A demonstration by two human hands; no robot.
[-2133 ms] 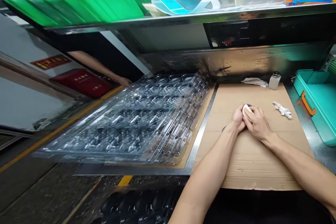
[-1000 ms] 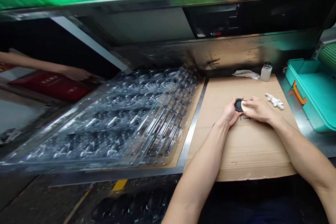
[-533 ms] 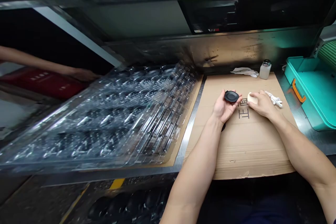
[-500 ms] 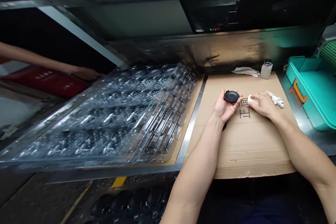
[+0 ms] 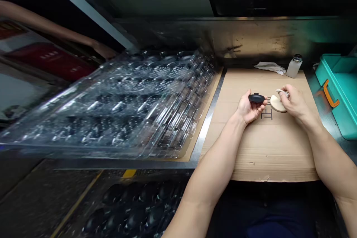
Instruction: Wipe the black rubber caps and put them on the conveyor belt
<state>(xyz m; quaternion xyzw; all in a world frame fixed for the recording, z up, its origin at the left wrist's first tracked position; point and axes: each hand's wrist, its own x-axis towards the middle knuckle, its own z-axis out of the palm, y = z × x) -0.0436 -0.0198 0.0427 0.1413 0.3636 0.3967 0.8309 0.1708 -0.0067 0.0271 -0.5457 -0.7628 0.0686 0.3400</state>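
Observation:
My left hand [image 5: 249, 108] is closed around a small black round case [image 5: 256, 98] with a tab on its rim, like a compact, held above the cardboard sheet [image 5: 251, 152]. To its right, my right hand [image 5: 296, 100] pinches a piece of white cloth [image 5: 283, 92] between thumb and fingers. Just below that cloth a round cream-coloured pad [image 5: 278, 104] lies on the cardboard, partly covered by the right fingers. Dark printed characters show on the cardboard between the hands.
Stacked clear plastic trays [image 5: 111, 108] with rounded hollows fill the left. Behind the cardboard are a white cloth [image 5: 270, 67] and a bottle with a metal cap [image 5: 294, 66]. A teal bin [image 5: 334, 93] with an orange handle stands right. Another person's arm [image 5: 61, 31] reaches in at far left.
My right hand has lifted off the cream pad and now pinches white cloth over it. The black case has tilted in my left hand. The camera view has shifted downward.

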